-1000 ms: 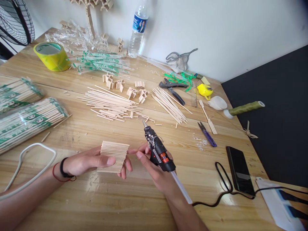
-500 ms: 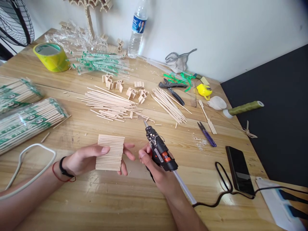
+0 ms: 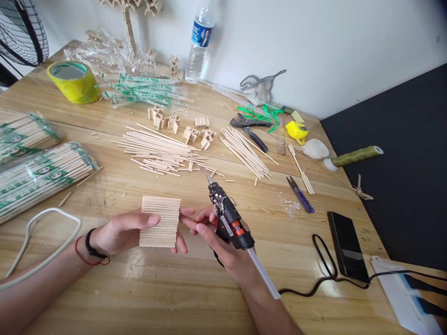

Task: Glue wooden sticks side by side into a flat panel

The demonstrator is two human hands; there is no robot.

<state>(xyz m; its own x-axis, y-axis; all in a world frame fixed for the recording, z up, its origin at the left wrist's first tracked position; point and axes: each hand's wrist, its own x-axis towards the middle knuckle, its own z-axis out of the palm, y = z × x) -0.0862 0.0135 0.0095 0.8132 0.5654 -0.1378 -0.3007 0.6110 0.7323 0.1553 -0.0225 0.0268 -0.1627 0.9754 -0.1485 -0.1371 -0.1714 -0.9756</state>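
Note:
A small flat panel of pale wooden sticks [image 3: 164,225] lies in my left hand [image 3: 129,228], the thumb on top and the fingers beneath, their tips showing past its right edge. My right hand [image 3: 223,246] holds a black glue gun [image 3: 228,216], its nozzle pointing up and left and a clear glue stick [image 3: 263,274] coming out of the back. The thumb and a finger of the right hand are at the left hand's fingertips. Beyond the hands lie loose sticks [image 3: 157,144] and several small stick pieces [image 3: 190,135].
At the left are bagged sticks [image 3: 45,174], yellow tape [image 3: 74,83] and a white cable [image 3: 26,246]. Behind stands a bottle [image 3: 199,44]. To the right lie pliers [image 3: 251,123], purple snips [image 3: 300,195], a phone [image 3: 348,246] and a black cord [image 3: 314,295].
My right hand has moved slightly left with the glue gun, and its fingertips now meet the left hand's fingers. The left hand and panel have hardly moved.

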